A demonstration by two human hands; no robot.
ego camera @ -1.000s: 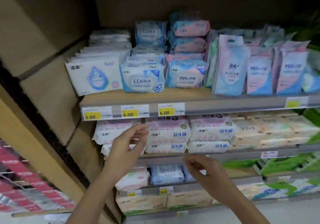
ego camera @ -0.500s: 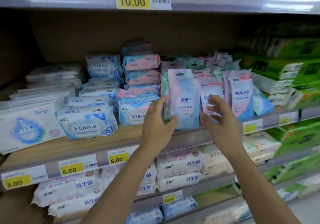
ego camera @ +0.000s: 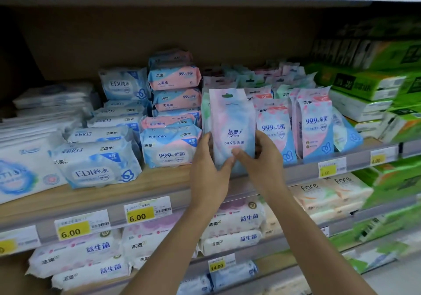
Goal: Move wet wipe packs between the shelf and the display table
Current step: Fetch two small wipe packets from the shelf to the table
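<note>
Head view shows the tall pastel wet wipe pack (ego camera: 231,126) standing upright at the front of the middle shelf (ego camera: 136,187), and both hands have now closed on its lower half. The left hand (ego camera: 208,174) clasps the left edge with its thumb across the front. The right hand (ego camera: 262,164) pinches the right edge, thumb meeting the other near the bottom. Half a second ago the hands only flanked the pack, the right one with fingers spread and not yet on it. So I'd judge the grasp is just made and the lift off the shelf toward the display table comes next. Its base is hidden behind the hands, so I cannot tell whether it has left the board.

A second ago both hands hung lower, down by the shelf beneath, holding nothing; they have come up and the view has risen and closed in.

Just beside the pack on the right stand pink-and-blue upright packs (ego camera: 315,123), close enough to be dragged along. To the left lie stacked flat packs (ego camera: 170,149), then an EDI pack (ego camera: 95,169).
</note>
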